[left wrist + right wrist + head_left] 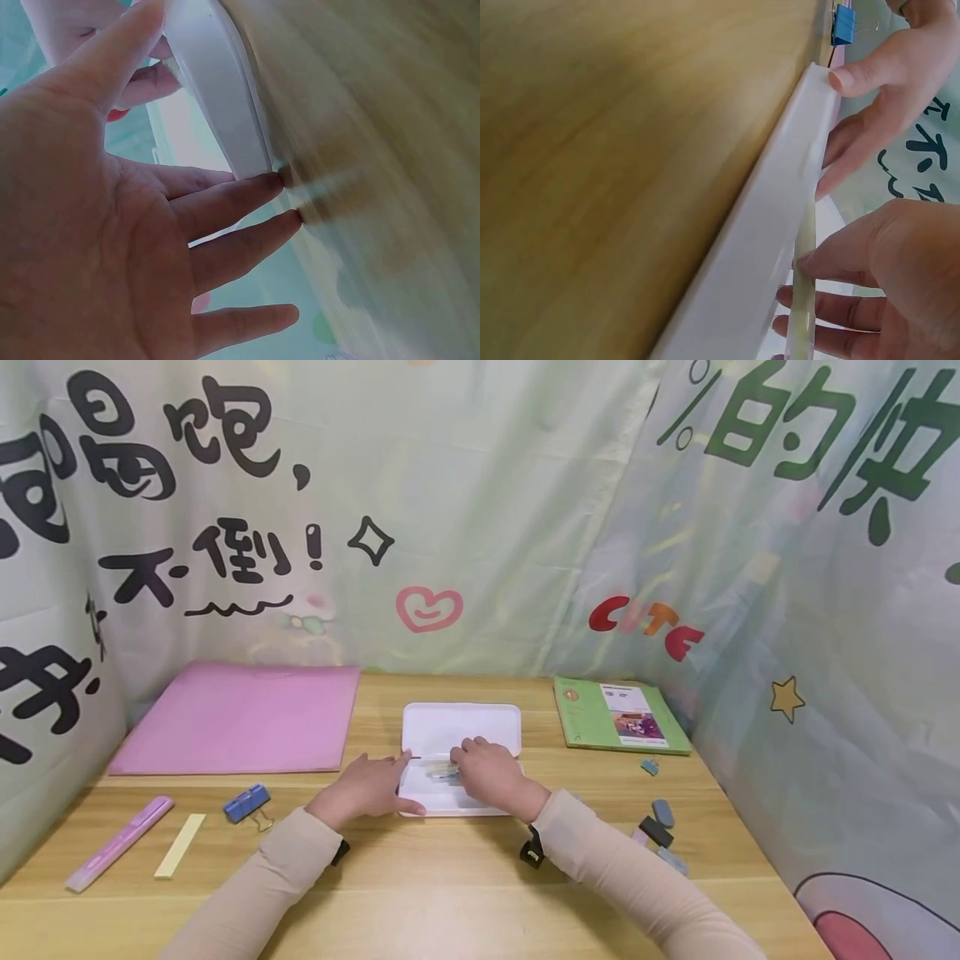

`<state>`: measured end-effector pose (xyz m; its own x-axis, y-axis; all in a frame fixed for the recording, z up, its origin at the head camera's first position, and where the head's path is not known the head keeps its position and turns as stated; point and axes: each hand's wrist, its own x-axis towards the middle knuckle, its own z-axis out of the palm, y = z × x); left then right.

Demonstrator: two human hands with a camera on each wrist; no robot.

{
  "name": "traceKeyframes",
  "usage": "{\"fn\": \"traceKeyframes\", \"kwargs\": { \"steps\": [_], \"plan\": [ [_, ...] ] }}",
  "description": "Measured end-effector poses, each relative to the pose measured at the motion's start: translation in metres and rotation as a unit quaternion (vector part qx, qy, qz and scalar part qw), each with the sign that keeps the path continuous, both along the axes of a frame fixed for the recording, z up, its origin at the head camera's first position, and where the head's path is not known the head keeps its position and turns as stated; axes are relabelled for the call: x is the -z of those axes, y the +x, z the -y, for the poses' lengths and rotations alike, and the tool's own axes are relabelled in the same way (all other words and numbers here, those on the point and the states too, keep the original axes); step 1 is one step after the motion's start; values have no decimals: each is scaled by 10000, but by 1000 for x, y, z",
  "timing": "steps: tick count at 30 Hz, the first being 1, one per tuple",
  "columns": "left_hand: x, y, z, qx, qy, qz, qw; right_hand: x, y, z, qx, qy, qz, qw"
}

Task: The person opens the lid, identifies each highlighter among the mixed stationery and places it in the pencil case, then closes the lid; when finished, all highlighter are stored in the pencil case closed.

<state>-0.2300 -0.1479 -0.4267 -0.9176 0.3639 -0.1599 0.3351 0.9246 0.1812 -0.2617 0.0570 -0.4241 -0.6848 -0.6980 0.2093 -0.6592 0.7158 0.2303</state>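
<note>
A white hinged pencil case [423, 795] lies on the table with its lid [461, 727] folded back. My left hand [370, 789] spans the case's left end, thumb at the front corner. In the left wrist view its fingers [240, 251] are straight and spread, some fingertips touching the case's side. My right hand [491, 774] is over the case's tray. Its thumb and fingers pinch a pale yellow see-through stick [803, 300], seen in the right wrist view just above the white wall. In the head view the hand partly hides the slim things in the tray.
A pink board [240, 718] lies back left. In front are a pink ruler-like case [120, 843], a cream strip [180, 846] and a blue binder clip [247, 803]. Right are a green book [622, 716], a small teal clip [649, 767] and several eraser-like blocks [657, 832].
</note>
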Motion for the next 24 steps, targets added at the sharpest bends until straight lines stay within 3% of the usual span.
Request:
{"fn": "traceKeyframes", "kwargs": {
  "steps": [18,24],
  "plan": [
    [-3,1,0,-8,39,42,10000,6,5,-2,-189,437,4,9989],
    [-3,1,0,-5,44,65,10000,4,9,-8,-187,350,30,9992]
  ]
}}
